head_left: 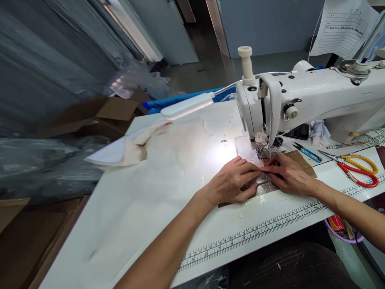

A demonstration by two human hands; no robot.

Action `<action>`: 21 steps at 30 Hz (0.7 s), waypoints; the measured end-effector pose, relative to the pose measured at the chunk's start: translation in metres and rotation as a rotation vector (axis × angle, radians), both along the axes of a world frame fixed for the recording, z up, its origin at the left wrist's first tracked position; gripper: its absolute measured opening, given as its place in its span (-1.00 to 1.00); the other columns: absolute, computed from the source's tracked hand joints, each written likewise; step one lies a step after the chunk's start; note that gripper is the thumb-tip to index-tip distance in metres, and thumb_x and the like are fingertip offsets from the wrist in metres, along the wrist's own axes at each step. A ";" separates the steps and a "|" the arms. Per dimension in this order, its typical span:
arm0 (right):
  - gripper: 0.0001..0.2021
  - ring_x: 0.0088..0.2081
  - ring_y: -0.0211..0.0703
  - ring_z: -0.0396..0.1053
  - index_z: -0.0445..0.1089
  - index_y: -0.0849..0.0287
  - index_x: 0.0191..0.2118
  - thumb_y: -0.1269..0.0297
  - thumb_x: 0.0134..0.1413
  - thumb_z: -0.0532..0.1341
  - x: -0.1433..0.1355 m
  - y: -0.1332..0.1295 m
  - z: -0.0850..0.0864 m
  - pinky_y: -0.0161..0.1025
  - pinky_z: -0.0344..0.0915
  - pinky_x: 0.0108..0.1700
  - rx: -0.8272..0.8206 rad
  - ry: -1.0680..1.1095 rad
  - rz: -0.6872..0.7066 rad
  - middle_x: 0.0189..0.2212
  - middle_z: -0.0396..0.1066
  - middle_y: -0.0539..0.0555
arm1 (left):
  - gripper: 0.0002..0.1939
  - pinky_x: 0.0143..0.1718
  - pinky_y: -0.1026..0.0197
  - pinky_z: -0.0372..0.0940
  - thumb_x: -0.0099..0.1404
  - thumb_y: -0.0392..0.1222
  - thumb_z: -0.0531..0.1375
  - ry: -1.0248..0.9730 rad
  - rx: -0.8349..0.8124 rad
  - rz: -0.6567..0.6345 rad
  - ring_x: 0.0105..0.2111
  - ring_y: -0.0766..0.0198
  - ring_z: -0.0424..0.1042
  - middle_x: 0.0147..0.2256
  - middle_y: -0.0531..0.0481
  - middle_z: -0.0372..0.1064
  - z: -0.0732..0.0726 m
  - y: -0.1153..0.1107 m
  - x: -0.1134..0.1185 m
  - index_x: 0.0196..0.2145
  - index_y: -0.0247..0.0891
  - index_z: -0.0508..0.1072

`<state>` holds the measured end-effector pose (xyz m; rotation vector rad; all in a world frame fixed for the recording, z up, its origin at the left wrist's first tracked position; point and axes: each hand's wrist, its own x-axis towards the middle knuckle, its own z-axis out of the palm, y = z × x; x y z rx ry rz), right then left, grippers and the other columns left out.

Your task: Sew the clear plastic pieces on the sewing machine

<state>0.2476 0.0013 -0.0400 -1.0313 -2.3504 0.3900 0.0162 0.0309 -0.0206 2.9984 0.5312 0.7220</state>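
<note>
My left hand rests on the sewing table, fingers bent together over a thin brown strip of material. Across from it, my right hand pinches the same strip, thumb and forefinger close to the left fingertips. Both hands are just in front of the needle and presser foot of a white sewing machine. Brown material also shows flat beneath and behind the right hand. The exact edges between my fingers are partly hidden.
Blue thread snips and scissors with red and yellow handles lie to the right. A lit lamp lights the tabletop. Pale fabric lies at the left. A printed ruler runs along the front edge.
</note>
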 end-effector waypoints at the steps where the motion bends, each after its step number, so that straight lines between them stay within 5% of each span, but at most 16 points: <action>1: -0.66 -0.10 -0.04 0.33 0.46 0.11 0.06 0.39 0.23 0.10 0.000 0.000 0.000 -0.01 0.40 -0.05 0.002 0.000 0.003 -0.15 0.34 0.19 | -0.77 -0.32 0.10 0.33 0.28 -0.25 0.08 -0.011 0.000 -0.002 -0.36 0.23 0.42 -0.21 -0.11 0.51 -0.001 0.000 0.000 -0.20 -0.28 0.52; 13: -0.65 -0.11 -0.05 0.35 0.48 0.16 0.05 0.41 0.22 0.09 0.000 0.000 0.002 -0.03 0.40 -0.05 -0.033 0.038 0.010 -0.15 0.34 0.20 | -0.82 -0.35 0.19 0.25 0.39 -0.33 0.10 -0.149 0.067 0.023 -0.40 0.34 0.43 -0.32 0.03 0.53 -0.002 0.003 0.006 -0.32 -0.24 0.49; 21: -0.67 -0.10 -0.02 0.33 0.48 0.16 0.04 0.40 0.22 0.11 0.000 0.001 0.001 0.01 0.39 -0.05 -0.034 0.033 0.019 -0.14 0.34 0.22 | -0.80 -0.32 0.18 0.26 0.38 -0.32 0.09 -0.062 0.102 0.009 -0.41 0.34 0.40 -0.29 0.01 0.52 -0.001 0.001 0.005 -0.34 -0.25 0.49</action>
